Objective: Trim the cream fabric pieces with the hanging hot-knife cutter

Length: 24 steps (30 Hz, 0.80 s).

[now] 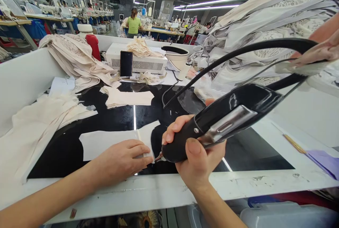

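My right hand [195,152] is wrapped round a black hand-held tool [225,117] with a metal trigger plate and a black cable [238,53] looping up to the right. The tool's tip touches the right edge of a flat cream fabric piece [106,142] lying on the glossy black table top [127,115]. My left hand [122,161] lies flat on that fabric, fingers stretched out and pressing it down just left of the tool tip.
Cream fabric pieces [127,98] are stacked behind, more drape at the left [29,129] and back left. A white machine [137,62] with a phone [126,63] leaning on it, a large bundle of fabric strips [265,23] at right, a person in green [134,23] far back.
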Motion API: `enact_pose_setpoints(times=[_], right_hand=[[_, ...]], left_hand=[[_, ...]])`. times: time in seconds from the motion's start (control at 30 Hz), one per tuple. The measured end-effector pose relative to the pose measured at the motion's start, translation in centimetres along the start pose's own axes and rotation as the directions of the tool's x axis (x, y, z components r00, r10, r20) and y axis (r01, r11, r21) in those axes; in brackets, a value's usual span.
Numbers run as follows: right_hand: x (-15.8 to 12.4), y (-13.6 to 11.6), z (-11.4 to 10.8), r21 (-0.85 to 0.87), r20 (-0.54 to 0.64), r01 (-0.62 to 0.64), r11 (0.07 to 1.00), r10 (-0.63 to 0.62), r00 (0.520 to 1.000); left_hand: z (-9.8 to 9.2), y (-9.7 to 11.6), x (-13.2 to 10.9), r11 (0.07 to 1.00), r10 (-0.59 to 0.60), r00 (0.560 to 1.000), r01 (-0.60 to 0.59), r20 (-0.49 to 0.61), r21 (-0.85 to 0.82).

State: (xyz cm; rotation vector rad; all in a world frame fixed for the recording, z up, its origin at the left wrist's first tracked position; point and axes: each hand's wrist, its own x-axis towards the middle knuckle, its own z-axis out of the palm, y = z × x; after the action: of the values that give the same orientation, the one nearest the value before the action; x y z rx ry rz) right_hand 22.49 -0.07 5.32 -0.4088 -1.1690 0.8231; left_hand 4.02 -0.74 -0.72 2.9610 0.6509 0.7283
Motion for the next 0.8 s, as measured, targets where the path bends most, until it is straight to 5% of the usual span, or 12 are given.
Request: enact_pose_setpoints(times=[0.8], right_hand=[[-0.37,-0.29,0.19,-0.068,0.003,-0.042,0.997,0.043,0.999]], left_hand=[[0.29,-0.31,-0.27,0.999,-0.011,1.000,0.010,-0.026,-0.048]])
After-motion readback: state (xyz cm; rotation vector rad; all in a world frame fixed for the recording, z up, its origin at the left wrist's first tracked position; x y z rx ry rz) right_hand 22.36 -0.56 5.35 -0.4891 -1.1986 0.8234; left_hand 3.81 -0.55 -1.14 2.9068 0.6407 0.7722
